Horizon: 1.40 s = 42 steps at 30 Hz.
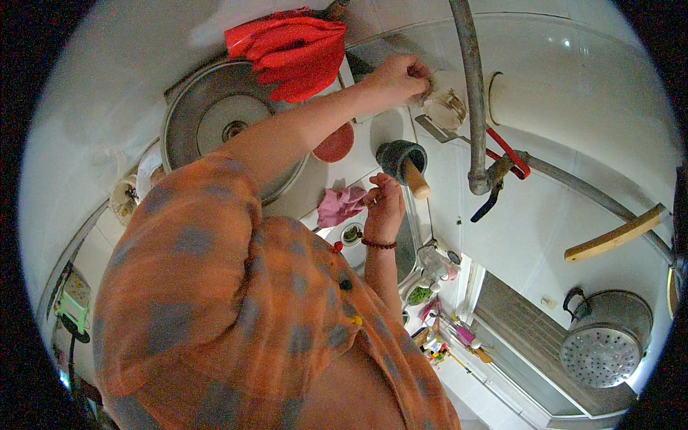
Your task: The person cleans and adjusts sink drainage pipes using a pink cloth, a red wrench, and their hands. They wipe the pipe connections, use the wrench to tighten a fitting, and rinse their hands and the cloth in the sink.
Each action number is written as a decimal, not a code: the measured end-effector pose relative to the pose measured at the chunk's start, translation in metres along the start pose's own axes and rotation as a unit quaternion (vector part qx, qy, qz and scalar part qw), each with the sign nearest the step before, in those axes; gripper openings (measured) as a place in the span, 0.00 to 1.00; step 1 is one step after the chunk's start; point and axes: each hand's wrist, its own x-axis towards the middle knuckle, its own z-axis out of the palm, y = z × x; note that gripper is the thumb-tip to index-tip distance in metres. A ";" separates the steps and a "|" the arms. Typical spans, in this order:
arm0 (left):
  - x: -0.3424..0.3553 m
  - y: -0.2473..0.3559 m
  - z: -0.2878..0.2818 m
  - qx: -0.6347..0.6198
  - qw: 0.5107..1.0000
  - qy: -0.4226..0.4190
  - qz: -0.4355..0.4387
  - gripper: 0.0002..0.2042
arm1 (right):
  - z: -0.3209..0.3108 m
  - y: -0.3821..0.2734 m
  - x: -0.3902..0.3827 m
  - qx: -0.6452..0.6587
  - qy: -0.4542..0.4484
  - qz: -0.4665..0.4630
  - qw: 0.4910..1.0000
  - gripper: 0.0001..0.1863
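A pale wooden pestle [416, 180] already in the round black mortar [389, 155] by the worktop's [365, 136] edge, left fingers [416, 86] and right fingers [385, 185] curl, holds and remainder unclear.

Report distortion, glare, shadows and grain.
Head view: fisheye leaves black corners and seems to bow the grey pipe; head view: small glare spots on the white wall; head view: soft shadow beside the dark mortar; head view: grain speckles the orange checked shirt.

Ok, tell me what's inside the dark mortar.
A wooden rod, likely a pestle, stands in the dark mortar, its pale end sticking out past the rim. Its lower end and the mortar's bottom are hidden, so anything else in there can't be told.
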 end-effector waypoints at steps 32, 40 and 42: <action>-0.006 -0.009 0.007 0.027 0.999 0.019 0.014 0.07 | -0.006 0.003 0.000 -0.007 0.021 0.005 1.000 0.12; 0.054 -0.017 -0.007 -0.024 0.998 -0.047 -0.041 0.12 | -0.010 0.004 -0.009 -0.018 0.027 0.004 0.999 0.12; 0.059 -0.021 -0.007 -0.012 0.998 -0.048 -0.035 0.12 | -0.007 0.003 -0.010 -0.034 0.016 0.005 0.999 0.12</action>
